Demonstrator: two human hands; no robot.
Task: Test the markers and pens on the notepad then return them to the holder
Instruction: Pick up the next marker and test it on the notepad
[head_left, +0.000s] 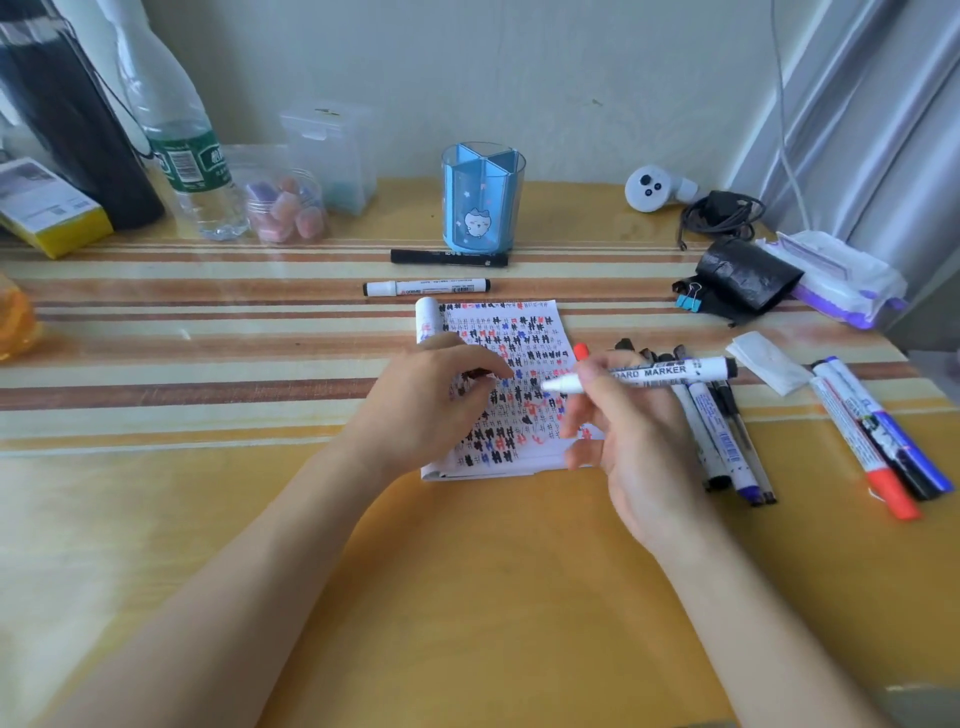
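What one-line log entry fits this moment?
right hand grips white board marker, tip over scribbled white notepad | left hand curled above notepad | blue plastic holder behind notepad

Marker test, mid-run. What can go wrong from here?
1. The notepad page is nearly full of marks, so a new stroke may be hard to judge.
2. The right hand holds the marker close beside a loose pile of pens; a wrist sweep may scatter them.
3. The holder stands far back, behind a black marker; a reach may knock it.
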